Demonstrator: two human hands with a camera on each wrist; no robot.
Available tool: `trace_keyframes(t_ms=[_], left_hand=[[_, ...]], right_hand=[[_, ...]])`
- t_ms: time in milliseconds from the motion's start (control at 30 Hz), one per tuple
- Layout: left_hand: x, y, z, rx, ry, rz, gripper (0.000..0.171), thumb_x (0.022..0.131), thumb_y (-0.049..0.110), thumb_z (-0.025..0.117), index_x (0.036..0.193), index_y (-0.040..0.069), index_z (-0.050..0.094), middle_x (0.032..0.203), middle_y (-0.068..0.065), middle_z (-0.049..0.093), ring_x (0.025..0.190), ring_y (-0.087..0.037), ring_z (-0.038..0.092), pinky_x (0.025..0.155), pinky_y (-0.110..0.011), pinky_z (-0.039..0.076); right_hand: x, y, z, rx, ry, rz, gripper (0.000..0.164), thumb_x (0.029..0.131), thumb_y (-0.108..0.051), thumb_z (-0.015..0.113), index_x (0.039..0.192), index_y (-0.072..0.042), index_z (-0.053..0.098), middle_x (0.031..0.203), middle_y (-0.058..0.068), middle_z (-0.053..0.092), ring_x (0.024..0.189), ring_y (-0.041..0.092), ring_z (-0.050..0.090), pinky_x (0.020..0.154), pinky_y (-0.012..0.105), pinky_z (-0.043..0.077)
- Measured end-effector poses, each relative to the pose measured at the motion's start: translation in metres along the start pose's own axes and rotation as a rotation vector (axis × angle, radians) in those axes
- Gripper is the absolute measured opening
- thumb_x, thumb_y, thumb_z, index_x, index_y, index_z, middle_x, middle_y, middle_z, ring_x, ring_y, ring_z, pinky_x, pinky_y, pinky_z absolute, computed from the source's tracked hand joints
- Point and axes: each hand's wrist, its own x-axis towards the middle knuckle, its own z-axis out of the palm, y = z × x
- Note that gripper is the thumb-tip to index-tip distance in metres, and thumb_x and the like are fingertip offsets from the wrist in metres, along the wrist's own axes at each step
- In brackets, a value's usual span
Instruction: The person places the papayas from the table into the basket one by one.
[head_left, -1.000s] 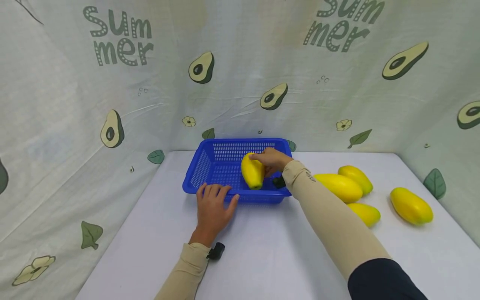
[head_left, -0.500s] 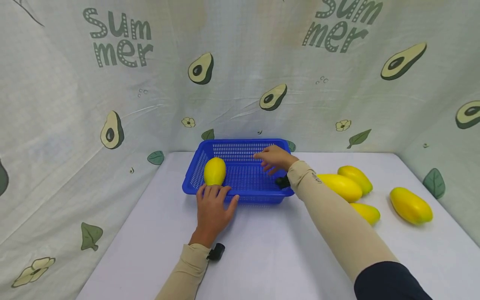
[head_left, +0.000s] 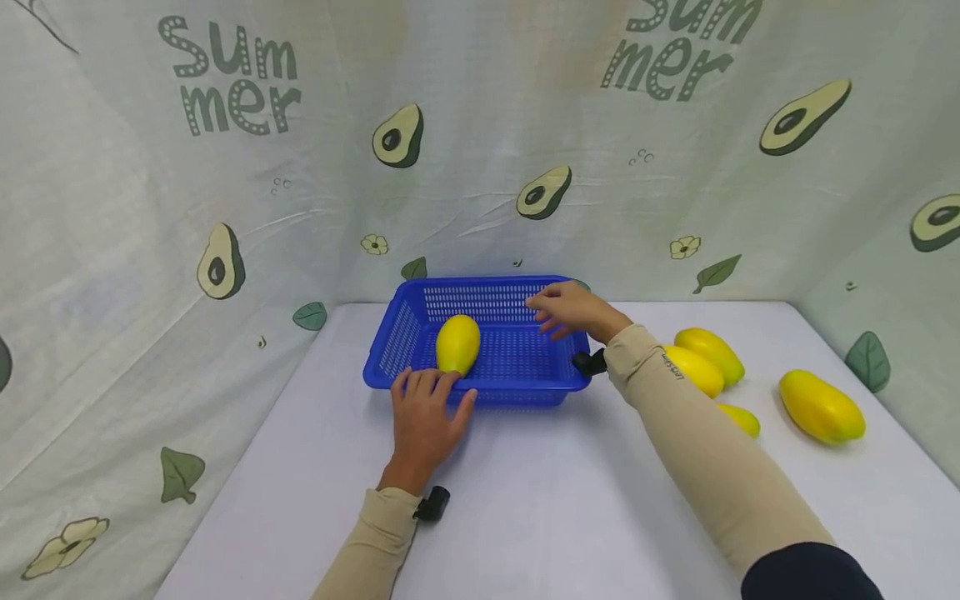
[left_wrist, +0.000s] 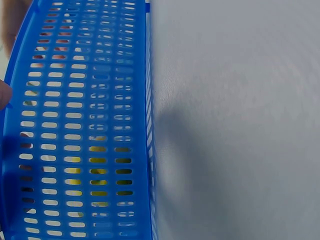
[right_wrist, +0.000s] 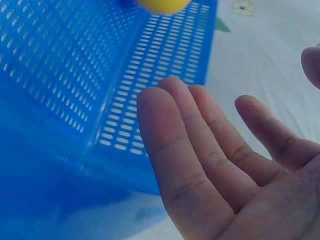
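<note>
A yellow papaya-shaped fruit (head_left: 458,342) lies in the left half of a blue perforated plastic basket (head_left: 480,386), its narrow end towards the front wall. My left hand (head_left: 427,421) holds the basket's front rim, fingers over the edge and thumb outside. In the left wrist view, a fingertip (left_wrist: 4,95) shows at the rim, and the fruit's yellow shows through the slots. Over the basket's right side hovers my right hand (head_left: 572,310), its fingers apart and nothing in them. The right wrist view shows these fingers (right_wrist: 167,135) nearly straight, away from the fruit (right_wrist: 165,5).
Several more yellow fruits lie on the white table (head_left: 525,500) to the right. Two (head_left: 708,354) (head_left: 693,371) lie close together, another (head_left: 742,419) is partly behind the right sleeve, and one (head_left: 821,407) sits apart. A printed cloth (head_left: 465,100) hangs behind the table.
My right hand has let go of the fruit and drawn back to the right. The fruit went to the basket's left end, then rolled slightly back right. The left hand stays put.
</note>
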Motion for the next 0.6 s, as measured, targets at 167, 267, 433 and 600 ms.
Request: trace_keyframes(t_ms=[167, 267, 433, 600], left_hand=[[0.001, 0.000, 0.002, -0.013, 0.006, 0.013, 0.039, 0.095, 0.043, 0.064, 0.113, 0.009, 0.071, 0.105, -0.010, 0.065, 0.107, -0.031, 0.058, 0.110, -0.057, 0.028], [0.002, 0.000, 0.002, -0.007, -0.019, 0.008, 0.040, 0.096, 0.044, 0.062, 0.114, 0.009, 0.071, 0.105, -0.010, 0.065, 0.108, -0.031, 0.058, 0.110, -0.056, 0.027], [0.003, 0.000, 0.000, -0.001, -0.032, 0.000, 0.041, 0.097, 0.044, 0.060, 0.114, 0.009, 0.071, 0.106, -0.011, 0.065, 0.108, -0.032, 0.058, 0.111, -0.056, 0.026], [0.001, 0.001, 0.001, -0.003, -0.032, -0.010, 0.041, 0.097, 0.044, 0.060, 0.114, 0.008, 0.072, 0.105, -0.011, 0.065, 0.108, -0.032, 0.058, 0.111, -0.056, 0.026]], right_hand=[[-0.014, -0.002, -0.006, 0.019, 0.001, -0.014, 0.050, 0.101, -0.037, 0.057, 0.134, 0.001, 0.052, 0.123, 0.023, 0.061, 0.107, 0.033, 0.067, 0.089, 0.048, 0.055], [-0.019, 0.000, -0.009, 0.013, 0.001, -0.015, 0.052, 0.102, -0.038, 0.057, 0.136, 0.000, 0.051, 0.128, 0.025, 0.059, 0.112, 0.037, 0.065, 0.090, 0.046, 0.055], [-0.029, 0.002, -0.011, -0.004, 0.034, -0.067, 0.052, 0.102, -0.039, 0.056, 0.138, -0.002, 0.050, 0.129, 0.023, 0.059, 0.114, 0.038, 0.063, 0.089, 0.045, 0.056], [-0.040, 0.007, -0.013, 0.025, 0.069, -0.123, 0.055, 0.103, -0.040, 0.054, 0.143, -0.002, 0.047, 0.132, 0.021, 0.058, 0.117, 0.037, 0.061, 0.091, 0.045, 0.055]])
